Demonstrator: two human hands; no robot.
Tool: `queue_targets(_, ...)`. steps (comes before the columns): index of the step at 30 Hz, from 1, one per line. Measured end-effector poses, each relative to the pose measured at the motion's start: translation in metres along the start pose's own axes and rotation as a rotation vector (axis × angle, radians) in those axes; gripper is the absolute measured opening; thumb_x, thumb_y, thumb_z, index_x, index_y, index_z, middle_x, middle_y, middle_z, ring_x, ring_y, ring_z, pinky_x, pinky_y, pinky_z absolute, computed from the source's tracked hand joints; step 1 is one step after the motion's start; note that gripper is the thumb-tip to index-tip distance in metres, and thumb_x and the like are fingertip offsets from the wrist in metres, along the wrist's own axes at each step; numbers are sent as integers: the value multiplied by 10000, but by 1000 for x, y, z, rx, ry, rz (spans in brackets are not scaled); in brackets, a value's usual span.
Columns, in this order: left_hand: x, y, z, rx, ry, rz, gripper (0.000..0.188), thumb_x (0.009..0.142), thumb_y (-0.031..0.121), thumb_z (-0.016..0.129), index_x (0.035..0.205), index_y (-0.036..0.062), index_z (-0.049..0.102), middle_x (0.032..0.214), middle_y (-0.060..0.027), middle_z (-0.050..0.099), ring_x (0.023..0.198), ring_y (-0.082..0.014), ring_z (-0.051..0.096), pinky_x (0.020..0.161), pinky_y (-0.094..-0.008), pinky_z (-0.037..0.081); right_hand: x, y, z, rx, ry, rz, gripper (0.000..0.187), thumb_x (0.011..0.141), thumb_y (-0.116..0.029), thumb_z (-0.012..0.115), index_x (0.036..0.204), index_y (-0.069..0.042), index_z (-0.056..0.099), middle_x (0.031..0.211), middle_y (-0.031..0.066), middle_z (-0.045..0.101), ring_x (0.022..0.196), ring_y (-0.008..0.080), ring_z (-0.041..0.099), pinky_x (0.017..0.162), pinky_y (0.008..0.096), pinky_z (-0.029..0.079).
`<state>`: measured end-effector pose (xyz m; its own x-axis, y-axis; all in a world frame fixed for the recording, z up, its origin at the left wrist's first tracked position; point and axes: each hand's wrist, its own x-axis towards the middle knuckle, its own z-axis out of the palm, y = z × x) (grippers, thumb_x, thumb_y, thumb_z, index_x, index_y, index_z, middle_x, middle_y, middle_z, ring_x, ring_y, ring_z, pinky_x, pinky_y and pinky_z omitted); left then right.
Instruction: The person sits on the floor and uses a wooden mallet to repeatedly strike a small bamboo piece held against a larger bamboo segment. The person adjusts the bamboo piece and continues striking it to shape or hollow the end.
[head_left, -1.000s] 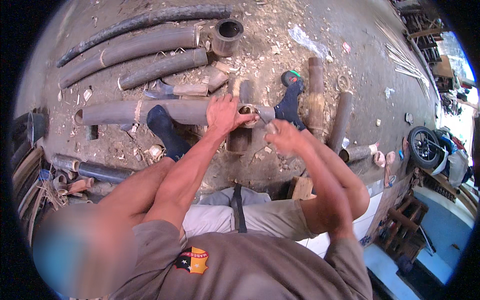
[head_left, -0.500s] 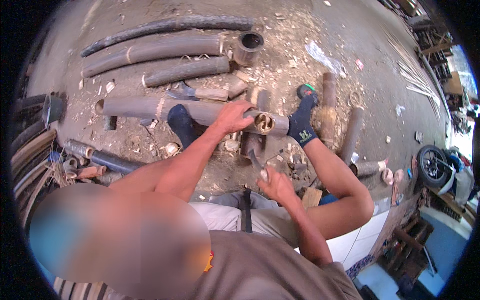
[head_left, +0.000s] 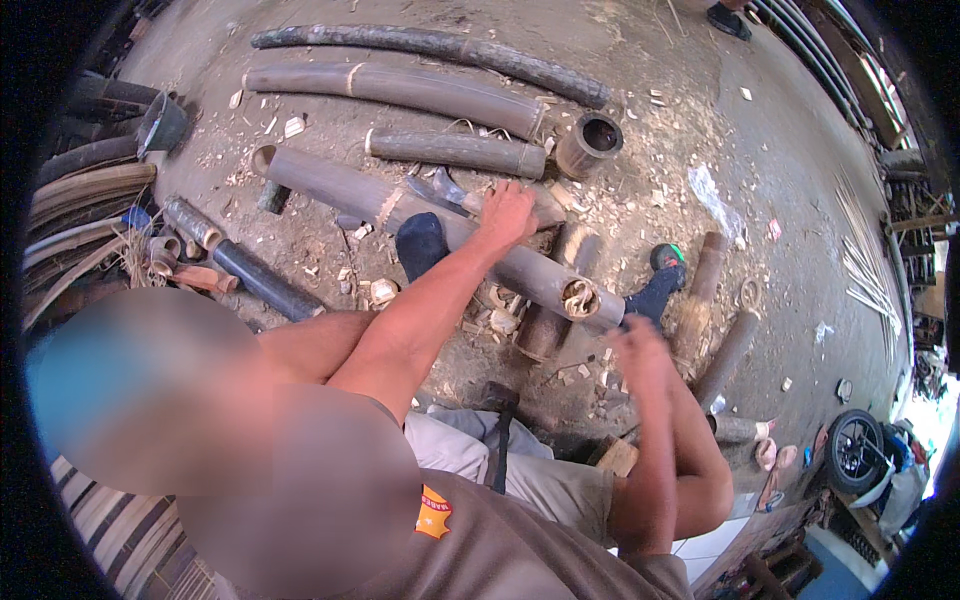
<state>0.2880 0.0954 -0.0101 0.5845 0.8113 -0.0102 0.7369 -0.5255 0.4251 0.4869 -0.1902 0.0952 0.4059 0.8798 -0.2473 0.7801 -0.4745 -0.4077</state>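
Left hand (head_left: 507, 212) lies flat, fingers spread, pressing on the long bamboo pole (head_left: 440, 230), whose cut end (with pale curled shavings) points toward the right hand (head_left: 640, 345). That hand hovers just below the pole's end, blurred; its grip cannot be told.

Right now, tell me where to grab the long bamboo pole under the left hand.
Grip the bamboo pole mid-length, from above, beside where the left hand presses it. It lies flat and round, its cut end propped on a short piece; the right hand hangs near that end.
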Motion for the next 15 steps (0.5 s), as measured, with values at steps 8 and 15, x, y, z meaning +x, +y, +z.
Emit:
queue_targets(8, 33, -75, 6, -63, -317, 45, 612, 794, 311, 729, 1373, 132, 643, 1367, -212, 653, 1314, -434, 560, 1102, -536, 462, 42, 167, -44, 77, 92, 312, 617, 905, -371, 771, 1360, 8, 597, 1080, 293, 731, 1004, 416, 721, 870, 473, 552)
queue_targets(15, 30, -44, -25, 135, -603, -20, 761, 736, 400, 813, 1438, 181, 619, 1399, -187, 648, 1333, -376, 565, 1126, -489, 454, 51, 198, 6, -183, 13, 502, 634, 850, -417, 794, 1249, 31, 588, 1142, 363, 692, 1113, 507, 672, 948, 537, 538)
